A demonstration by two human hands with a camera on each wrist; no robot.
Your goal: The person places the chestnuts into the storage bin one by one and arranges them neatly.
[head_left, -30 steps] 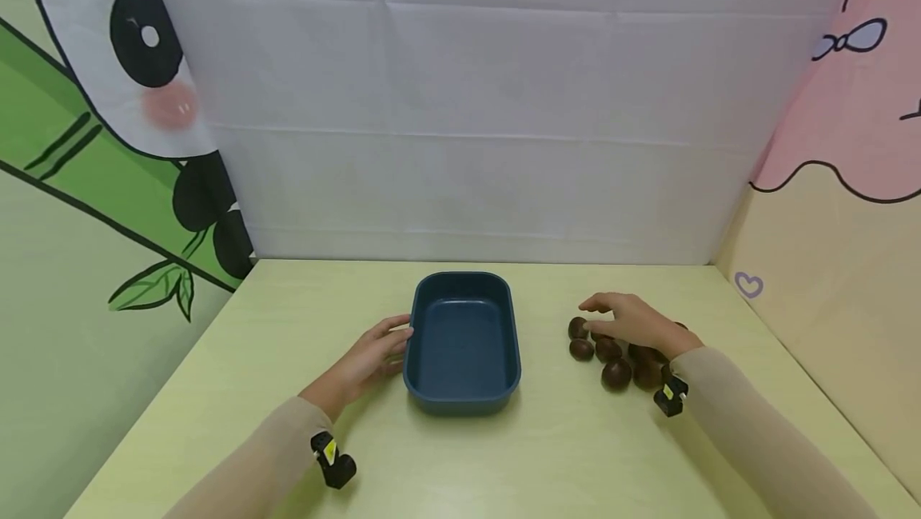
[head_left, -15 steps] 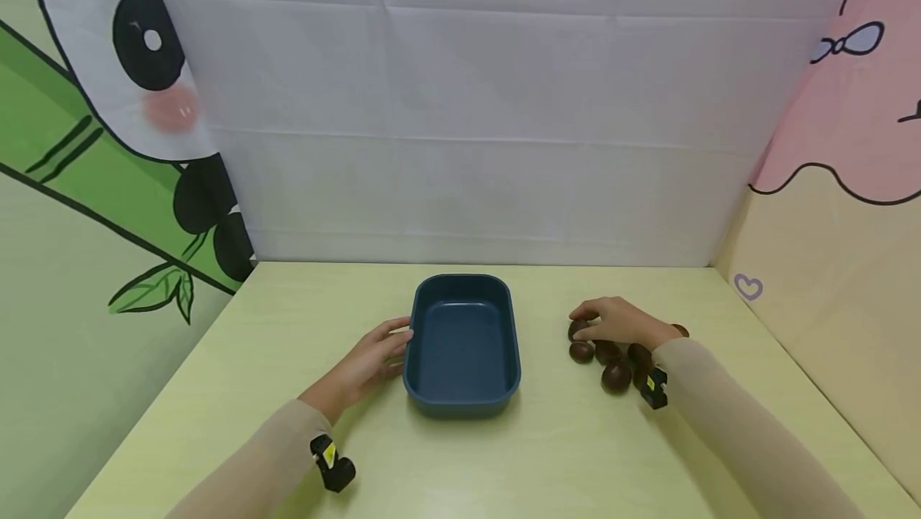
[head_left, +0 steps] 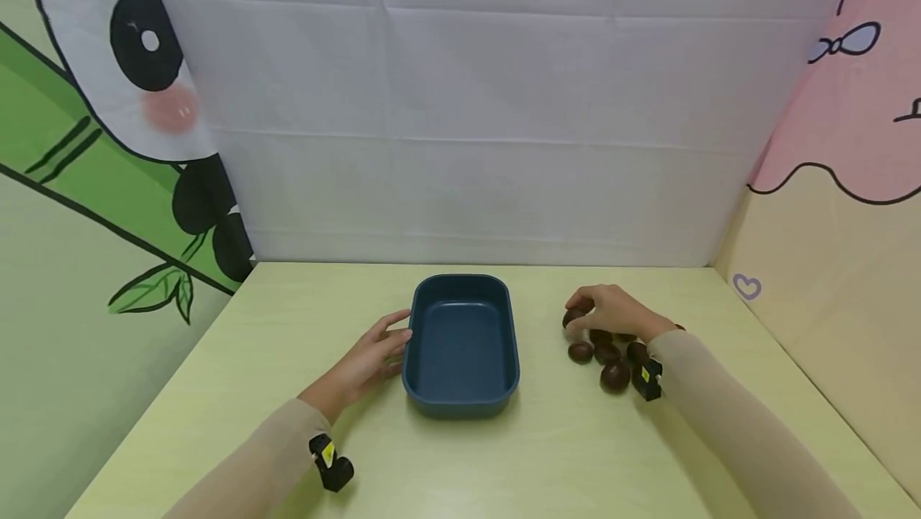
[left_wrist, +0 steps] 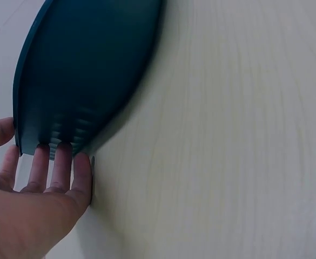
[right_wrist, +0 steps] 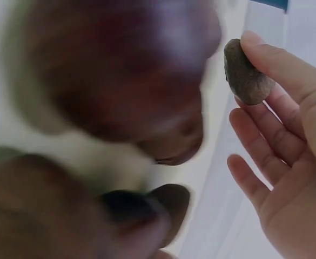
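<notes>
In the head view, a dark blue rectangular bin (head_left: pixel 460 409) stands mid-table. My left hand (head_left: pixel 365 361) touches its left side with extended fingers; the left wrist view shows those fingertips (left_wrist: pixel 63 156) against the bin's outer wall. To the right of the bin, my right hand (head_left: pixel 620 313) pinches a brown chestnut (head_left: pixel 572 317) between thumb and fingers. The right wrist view gives a closer look at this chestnut (right_wrist: pixel 247 78), its dull base showing. Several other chestnuts (head_left: pixel 615 376) lie below and around that hand, some partly hidden by the hand and wrist.
The pale yellow table (head_left: pixel 460 471) meets a white backdrop (head_left: pixel 475 199) at the rear. Printed side panels (head_left: pixel 827 263) border it left and right. Each wrist carries a small black camera (head_left: pixel 331 463). Large blurred chestnuts (right_wrist: pixel 120 65) fill much of the right wrist view.
My right hand has moved left, lowered onto a chestnut at the pile's far left, and now holds it slightly farther back. The left hand and the bin have stayed in place.
</notes>
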